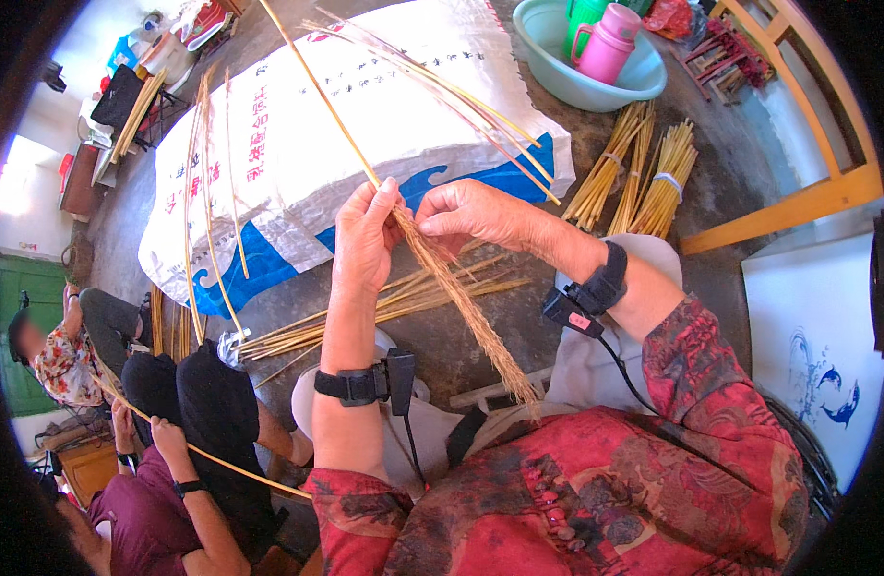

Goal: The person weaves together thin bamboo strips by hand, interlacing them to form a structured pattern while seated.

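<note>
A long dry reed stalk (319, 91) slants across in front of me, its feathery tan plume (466, 302) hanging down toward my lap. My left hand (363, 240) is closed round it where the plume begins, thumb on top. Right beside that grip, my right hand (478, 211) is pinched together at the plume's upper end. Whatever strand lies between its fingertips is too small to make out. Below both hands, a loose pile of stalks (399, 302) lies on the floor.
A white and blue woven sack sheet (298, 163) with scattered stalks covers the floor ahead. Tied stalk bundles (668, 182) lie at right, near a pale green basin (548, 72) holding a pink thermos (607, 46). At left, a co-worker's hand (170, 442) holds another stalk; a second person sits beyond.
</note>
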A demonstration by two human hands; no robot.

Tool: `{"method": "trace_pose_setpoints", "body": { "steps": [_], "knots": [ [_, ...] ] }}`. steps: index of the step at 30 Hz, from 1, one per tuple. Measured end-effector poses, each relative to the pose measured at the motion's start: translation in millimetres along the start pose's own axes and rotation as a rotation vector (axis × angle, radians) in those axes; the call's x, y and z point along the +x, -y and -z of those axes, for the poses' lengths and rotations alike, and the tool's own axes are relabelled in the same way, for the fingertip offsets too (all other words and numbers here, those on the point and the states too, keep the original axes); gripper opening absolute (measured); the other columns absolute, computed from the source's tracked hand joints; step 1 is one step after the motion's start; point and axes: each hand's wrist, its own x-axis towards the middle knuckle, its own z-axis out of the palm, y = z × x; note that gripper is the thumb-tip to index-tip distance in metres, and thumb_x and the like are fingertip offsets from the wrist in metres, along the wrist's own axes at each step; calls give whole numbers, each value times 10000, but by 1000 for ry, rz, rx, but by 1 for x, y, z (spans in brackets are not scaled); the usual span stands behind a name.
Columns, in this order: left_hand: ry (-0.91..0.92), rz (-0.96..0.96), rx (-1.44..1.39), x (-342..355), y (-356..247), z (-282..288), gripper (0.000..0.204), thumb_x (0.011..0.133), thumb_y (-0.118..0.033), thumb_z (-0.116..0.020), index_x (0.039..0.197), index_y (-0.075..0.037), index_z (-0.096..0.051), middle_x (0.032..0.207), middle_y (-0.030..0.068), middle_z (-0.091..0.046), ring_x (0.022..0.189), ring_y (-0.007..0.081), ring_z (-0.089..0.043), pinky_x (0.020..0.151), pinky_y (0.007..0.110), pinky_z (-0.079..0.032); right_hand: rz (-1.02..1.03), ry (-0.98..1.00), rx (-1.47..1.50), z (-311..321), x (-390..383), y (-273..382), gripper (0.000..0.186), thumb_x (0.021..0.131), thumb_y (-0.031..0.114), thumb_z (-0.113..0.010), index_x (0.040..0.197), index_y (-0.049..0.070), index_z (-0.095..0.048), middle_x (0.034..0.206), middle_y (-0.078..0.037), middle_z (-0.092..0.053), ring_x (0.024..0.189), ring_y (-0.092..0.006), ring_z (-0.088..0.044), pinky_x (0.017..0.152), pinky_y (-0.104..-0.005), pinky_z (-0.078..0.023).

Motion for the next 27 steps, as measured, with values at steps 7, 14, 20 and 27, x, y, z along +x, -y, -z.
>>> {"method": "trace_pose_setpoints", "body": {
  "steps": [7,14,20,27],
  "knots": [
    [21,6,-25,2,0,0,185,851,-232,-539,777,-65,-510,660,7,-503,586,116,-521,537,260,-454,-64,-12,50,7,-9,8,193,811,202,-560,875,21,-540,699,-23,-545,566,-92,-538,544,-222,-468],
    [52,2,-69,2,-1,3,182,859,-224,-525,791,-56,-507,678,21,-521,590,121,-532,536,264,-461,-45,8,245,8,-14,6,187,791,163,-580,897,19,-529,714,-44,-553,525,-106,-540,517,-216,-467],
    [92,-10,-99,2,-3,2,170,862,-219,-522,795,-62,-518,699,33,-540,596,118,-527,533,253,-449,-61,42,273,9,-15,7,213,777,121,-588,940,7,-510,759,-66,-557,532,-119,-556,526,-222,-477],
    [71,-43,-133,3,-3,2,148,861,-194,-521,818,-52,-531,672,33,-532,589,119,-499,536,245,-423,-85,80,264,12,-17,4,244,775,89,-583,974,-16,-488,766,-60,-530,556,-114,-552,561,-232,-497]
  ]
}}
